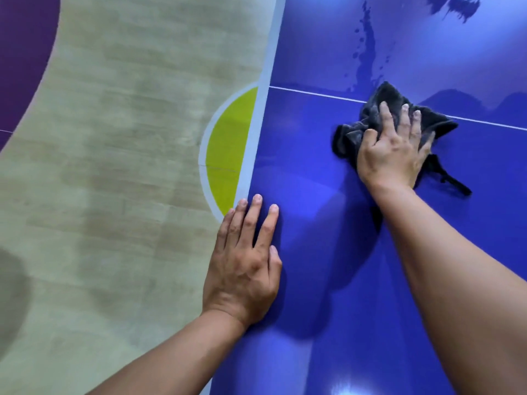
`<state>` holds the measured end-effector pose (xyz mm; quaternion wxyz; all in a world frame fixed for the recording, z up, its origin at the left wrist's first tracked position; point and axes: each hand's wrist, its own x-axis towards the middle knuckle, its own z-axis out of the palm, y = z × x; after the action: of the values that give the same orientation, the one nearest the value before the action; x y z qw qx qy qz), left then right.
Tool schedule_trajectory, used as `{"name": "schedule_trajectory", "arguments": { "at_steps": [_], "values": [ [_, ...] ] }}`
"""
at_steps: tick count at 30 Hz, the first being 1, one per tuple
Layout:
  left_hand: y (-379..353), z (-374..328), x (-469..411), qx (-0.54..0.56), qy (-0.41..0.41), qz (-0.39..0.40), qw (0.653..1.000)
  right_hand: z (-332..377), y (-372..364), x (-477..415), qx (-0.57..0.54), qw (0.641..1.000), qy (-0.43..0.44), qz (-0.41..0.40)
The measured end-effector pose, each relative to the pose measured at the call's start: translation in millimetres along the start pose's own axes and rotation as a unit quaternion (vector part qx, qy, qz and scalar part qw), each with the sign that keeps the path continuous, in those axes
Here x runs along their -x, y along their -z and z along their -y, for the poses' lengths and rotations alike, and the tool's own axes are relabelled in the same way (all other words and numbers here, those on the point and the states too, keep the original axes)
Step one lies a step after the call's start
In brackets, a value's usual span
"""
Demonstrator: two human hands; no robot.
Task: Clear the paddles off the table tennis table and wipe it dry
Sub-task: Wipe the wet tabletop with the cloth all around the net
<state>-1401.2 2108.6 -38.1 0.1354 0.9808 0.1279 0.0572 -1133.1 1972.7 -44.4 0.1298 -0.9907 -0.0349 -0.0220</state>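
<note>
The blue table tennis table [313, 143] fills the right half of the view. A dark grey cloth [439, 124] lies crumpled on it, across the thin white centre line. My right hand [393, 149] presses down on the cloth, its fingers spread over the folds. Beyond the cloth, dark wet streaks and drops [368, 52] run up the table top. My left hand [245, 260] rests flat on the table beside its white left edge, fingers straight. No paddle is in view.
The table's white edge [265, 89] runs from the top down to my left hand. Left of it is a pale wood-pattern floor [114, 166] with a yellow-green half circle [228, 149] and purple areas at the far left.
</note>
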Motion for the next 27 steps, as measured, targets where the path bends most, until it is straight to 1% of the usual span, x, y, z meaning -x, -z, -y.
{"name": "schedule_trajectory", "arguments": {
  "at_steps": [2, 4, 6, 8, 11, 14, 18, 19, 21, 25, 27],
  "values": [
    [-0.2, 1.3, 0.9, -0.001, 0.003, 0.003, 1.0, 17.2, -2.3, 8.0, 0.008, 0.998, 0.054, 0.008],
    [-0.9, 0.1, 2.2, -0.005, 0.003, 0.001, 1.0, 42.3, -6.9, 26.0, 0.019, 0.987, 0.157, 0.024],
    [0.2, -0.2, 1.8, -0.002, 0.005, 0.0, 1.0, 67.0, -13.0, 41.8, 0.017, 0.967, 0.251, 0.044],
    [1.7, 1.0, 1.6, 0.005, 0.003, -0.005, 1.0, 79.5, -14.7, 48.9, 0.013, 0.954, 0.294, 0.059],
    [1.6, -0.3, 2.8, 0.02, 0.004, -0.015, 1.0, 73.5, -11.1, 50.4, 0.008, 0.958, 0.277, 0.069],
    [7.0, 0.4, 6.6, 0.039, 0.011, -0.026, 0.999, 60.4, -7.3, 75.6, 0.003, 0.966, 0.251, 0.063],
    [24.2, -0.2, 29.7, 0.09, 0.019, -0.087, 0.992, 32.5, 3.5, 138.1, -0.001, 0.971, 0.232, 0.061],
    [26.7, -2.8, 45.0, 0.103, 0.009, -0.093, 0.99, 25.4, 7.3, 154.7, -0.003, 0.972, 0.227, 0.062],
    [29.3, -7.4, 92.0, 0.108, -0.009, -0.076, 0.991, 14.1, 15.2, 192.8, -0.012, 0.974, 0.217, 0.066],
    [29.3, -3.2, 205.4, 0.065, -0.017, -0.021, 0.998, -12.7, 28.1, 279.5, -0.008, 0.976, 0.209, 0.062],
    [29.9, 0.6, 259.4, 0.043, -0.005, -0.009, 0.999, -26.7, 33.8, 329.3, 0.001, 0.976, 0.212, 0.055]
  ]
}}
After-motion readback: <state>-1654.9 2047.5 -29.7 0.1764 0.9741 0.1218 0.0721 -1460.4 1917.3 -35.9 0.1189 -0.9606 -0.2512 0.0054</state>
